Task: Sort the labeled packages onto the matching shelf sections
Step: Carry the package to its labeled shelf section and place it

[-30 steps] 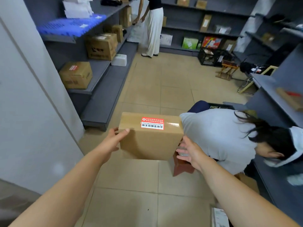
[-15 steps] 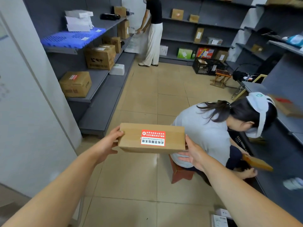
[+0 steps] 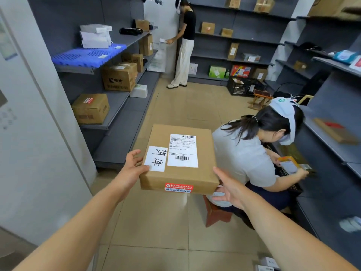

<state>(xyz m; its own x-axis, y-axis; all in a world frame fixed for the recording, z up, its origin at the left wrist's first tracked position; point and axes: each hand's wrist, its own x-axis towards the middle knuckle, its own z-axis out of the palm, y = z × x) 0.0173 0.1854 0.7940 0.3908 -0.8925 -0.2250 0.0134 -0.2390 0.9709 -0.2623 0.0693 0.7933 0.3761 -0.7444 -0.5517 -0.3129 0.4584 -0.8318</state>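
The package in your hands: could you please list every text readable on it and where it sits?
"此标签撕毁无效": red sticker on the package, near side, upside down.
Two large handwritten characters on the white label, lying sideways: unsure.
Print on the shipping label, with barcodes: too small.

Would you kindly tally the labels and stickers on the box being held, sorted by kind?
Printed barcode label: 1
Handwritten white label: 1
Red sticker: 1
Total on the cardboard box: 3
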